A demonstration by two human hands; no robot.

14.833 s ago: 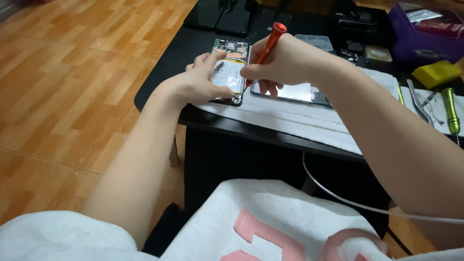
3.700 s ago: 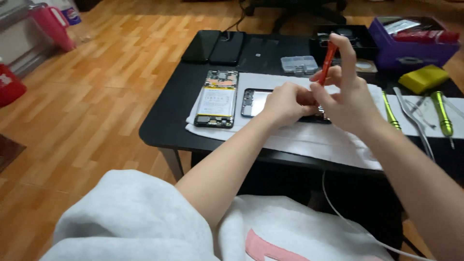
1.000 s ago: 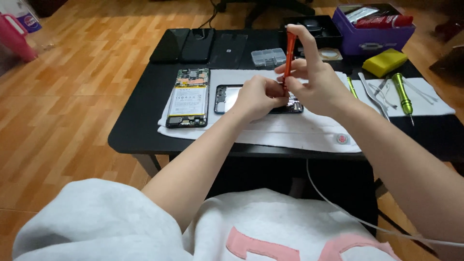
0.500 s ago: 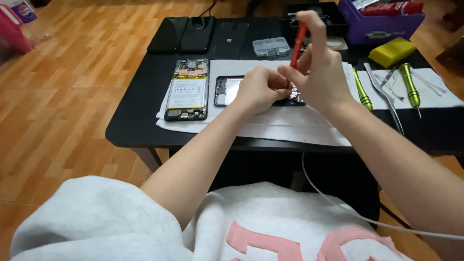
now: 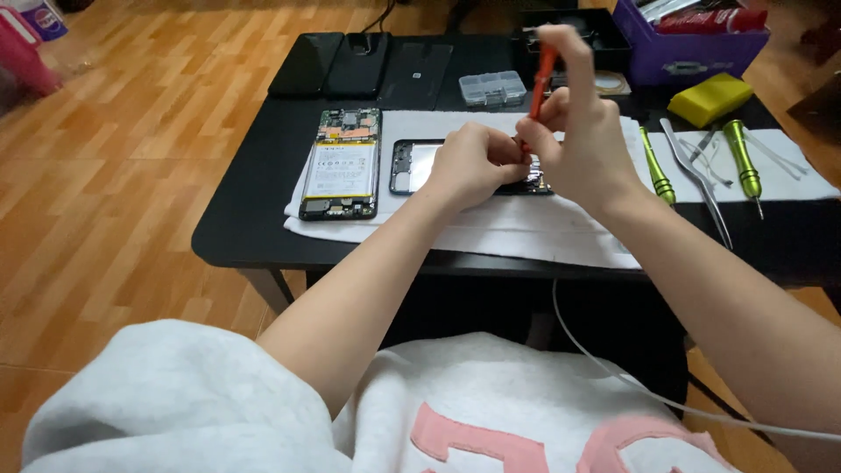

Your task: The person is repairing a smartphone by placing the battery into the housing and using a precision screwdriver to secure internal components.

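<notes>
Red screwdriver (image 5: 543,74) upright in right hand (image 5: 583,140); left hand (image 5: 469,162) touching tip.

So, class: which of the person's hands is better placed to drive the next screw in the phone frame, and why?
Probably the right hand: it already grips the red screwdriver upright over the phone frame. The left hand rests on the frame, steadying it.

Orange screwdriver (image 5: 543,74), black table (image 5: 245,236), white cloth (image 5: 526,232), green screwdrivers (image 5: 655,171), purple box (image 5: 692,52), yellow sponge (image 5: 710,98)
</notes>
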